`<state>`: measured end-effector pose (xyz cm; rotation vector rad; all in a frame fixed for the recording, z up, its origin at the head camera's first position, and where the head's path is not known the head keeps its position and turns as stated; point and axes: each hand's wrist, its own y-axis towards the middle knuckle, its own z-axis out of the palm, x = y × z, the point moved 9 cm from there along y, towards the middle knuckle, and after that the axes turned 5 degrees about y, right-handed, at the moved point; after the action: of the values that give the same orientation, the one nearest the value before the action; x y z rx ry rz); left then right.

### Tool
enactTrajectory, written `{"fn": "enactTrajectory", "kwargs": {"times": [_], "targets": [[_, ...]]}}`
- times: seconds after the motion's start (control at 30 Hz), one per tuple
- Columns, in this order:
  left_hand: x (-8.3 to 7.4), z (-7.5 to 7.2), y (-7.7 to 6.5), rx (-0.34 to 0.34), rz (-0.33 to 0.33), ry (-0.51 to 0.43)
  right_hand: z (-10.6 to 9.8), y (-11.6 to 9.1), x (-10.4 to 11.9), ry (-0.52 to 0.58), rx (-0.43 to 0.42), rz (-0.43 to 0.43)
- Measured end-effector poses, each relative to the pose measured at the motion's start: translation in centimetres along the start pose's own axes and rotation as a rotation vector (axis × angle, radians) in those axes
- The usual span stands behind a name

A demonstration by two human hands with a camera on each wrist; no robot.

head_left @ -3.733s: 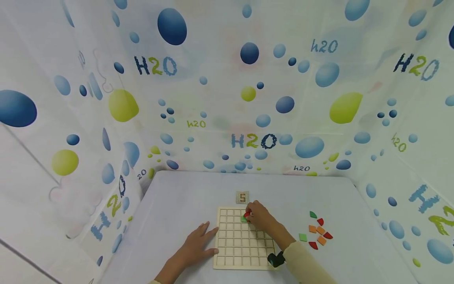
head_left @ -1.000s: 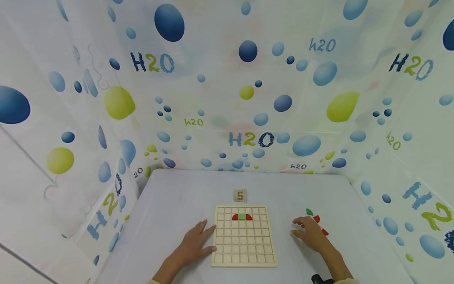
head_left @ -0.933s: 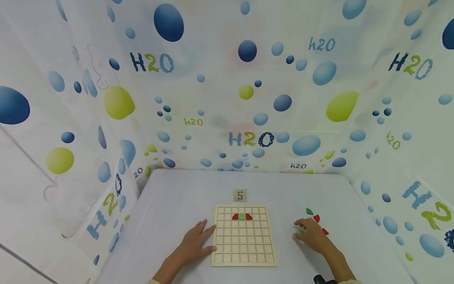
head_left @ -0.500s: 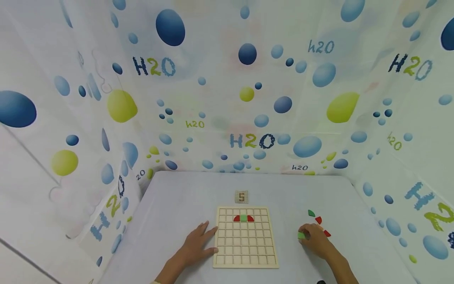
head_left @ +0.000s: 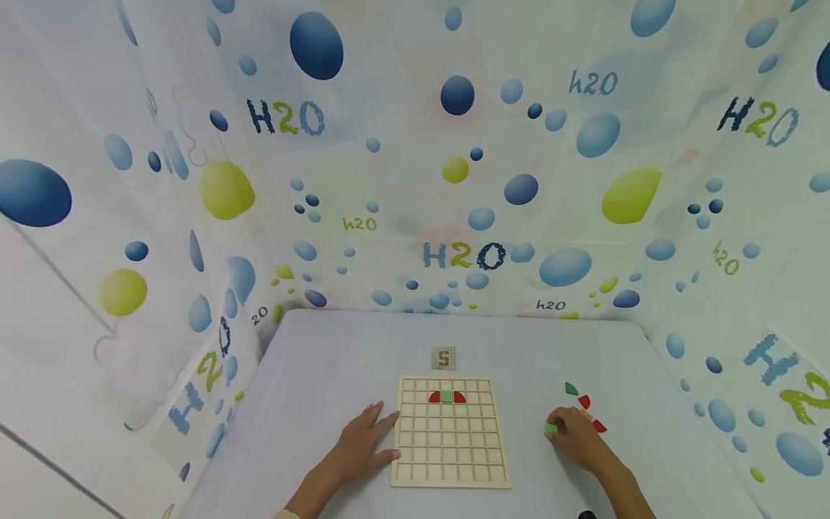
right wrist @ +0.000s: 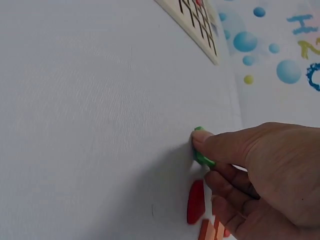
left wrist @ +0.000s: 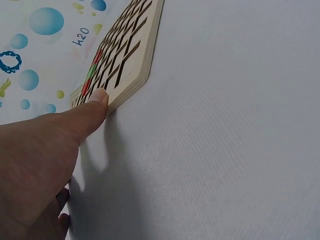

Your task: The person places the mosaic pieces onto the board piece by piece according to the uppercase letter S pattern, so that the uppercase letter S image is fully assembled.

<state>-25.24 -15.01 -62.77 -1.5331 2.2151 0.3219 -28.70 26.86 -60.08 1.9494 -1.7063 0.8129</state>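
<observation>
My right hand (head_left: 577,436) pinches a light green square tile (head_left: 550,428) between thumb and fingers, at the left of a group of loose tiles. In the right wrist view my thumb lies on that green tile (right wrist: 204,159), close to the tabletop. With fingers spread, my left hand (head_left: 357,443) touches the left edge of a wooden grid board (head_left: 450,472). The left wrist view has its thumb (left wrist: 100,96) on the board's rim. Near the board's top, a green square (head_left: 447,396) sits between two red rounded tiles, one being the red tile (head_left: 460,397) on its right.
Behind the board lies a small pattern card (head_left: 444,358) showing a figure like an S. Loose tiles beside my right hand include a dark green one (head_left: 570,388), a red one (head_left: 584,401) and another red one (head_left: 599,426). Orange tiles (right wrist: 206,231) are partly hidden.
My right hand has left the board, where two red tiles now flank the green square, and moved right to the loose tiles. It has taken hold of a green square. My left hand stays put.
</observation>
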Motion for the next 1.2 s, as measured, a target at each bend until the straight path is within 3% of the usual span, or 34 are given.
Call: {"fn": "enactTrajectory", "kwargs": {"times": [0.23,0.47,0.77,0.97,1.2], "targets": [[0.4,0.2,0.2,0.026,-0.018,0.014,1.7,2.0,1.5,-0.002,-0.042,0.033],[0.3,0.2,-0.2,0.027,-0.028,0.006,4.6,4.0,7.1,0.005,-0.07,-0.092],[0.0,-0.1,-0.2,0.021,-0.026,0.007,10.0,5.6,13.9,0.059,0.058,-0.282],[-0.2,0.2,-0.1,0.019,-0.003,-0.008,12.7,6.5,15.4,0.058,0.117,-0.329],[0.0,0.0,-0.3,0.009,-0.015,0.006,14.4,6.4,17.0,-0.049,0.147,-0.451]]}}
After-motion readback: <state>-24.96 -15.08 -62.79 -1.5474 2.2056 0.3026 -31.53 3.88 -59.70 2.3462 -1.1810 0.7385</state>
